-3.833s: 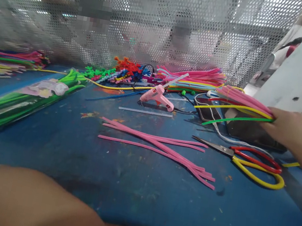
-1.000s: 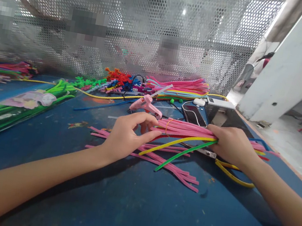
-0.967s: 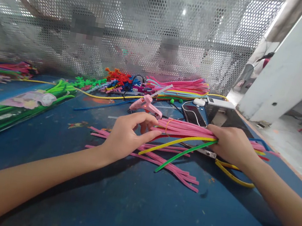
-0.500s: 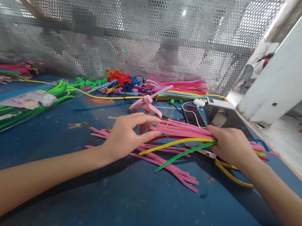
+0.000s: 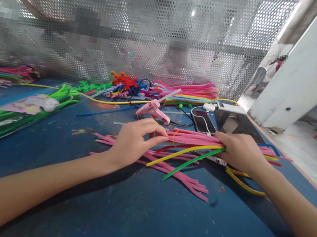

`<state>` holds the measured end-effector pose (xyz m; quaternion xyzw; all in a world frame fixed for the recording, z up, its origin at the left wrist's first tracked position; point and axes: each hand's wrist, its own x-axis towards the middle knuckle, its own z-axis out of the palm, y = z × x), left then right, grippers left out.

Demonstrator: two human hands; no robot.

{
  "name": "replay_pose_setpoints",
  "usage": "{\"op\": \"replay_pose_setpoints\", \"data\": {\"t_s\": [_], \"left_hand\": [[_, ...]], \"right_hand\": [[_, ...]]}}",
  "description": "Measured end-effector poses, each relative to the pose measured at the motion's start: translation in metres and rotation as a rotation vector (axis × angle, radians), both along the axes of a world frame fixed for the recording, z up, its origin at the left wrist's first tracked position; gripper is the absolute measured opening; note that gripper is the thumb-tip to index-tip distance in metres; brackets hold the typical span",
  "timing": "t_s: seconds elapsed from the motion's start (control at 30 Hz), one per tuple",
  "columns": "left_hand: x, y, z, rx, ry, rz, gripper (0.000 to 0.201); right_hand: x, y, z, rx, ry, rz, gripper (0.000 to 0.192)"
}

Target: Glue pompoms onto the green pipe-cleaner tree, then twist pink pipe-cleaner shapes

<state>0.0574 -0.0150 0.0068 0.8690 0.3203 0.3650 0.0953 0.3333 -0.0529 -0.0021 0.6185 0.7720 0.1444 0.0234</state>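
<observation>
We judge that the bundle [image 5: 194,138] of pink stems can fan apart or shed its loose yellow stem [image 5: 185,151] and green stem [image 5: 190,163] onto the counter [image 5: 131,203], since only its two ends are held and these two already droop. The right hand [image 5: 240,151] is clenched round the bundle's right end, just above the scissors [image 5: 242,181]. The left hand [image 5: 131,144] pinches the bundle's left end between thumb and fingers [image 5: 153,123], over the loose pink stems [image 5: 176,170] lying on the counter.
</observation>
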Motion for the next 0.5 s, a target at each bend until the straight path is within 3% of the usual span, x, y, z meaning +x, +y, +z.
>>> {"op": "replay_pose_setpoints", "data": {"t_s": [0.2,0.5], "left_hand": [[0.0007,0.0026,0.0047,0.046,-0.003,-0.025,0.009],[0.0038,0.0053,0.01,-0.286,-0.043,0.071,0.018]], "right_hand": [[0.0018,0.0037,-0.0028,-0.023,0.003,0.034,0.009],[0.0046,0.0058,-0.0028,-0.036,0.023,0.053,0.011]]}}
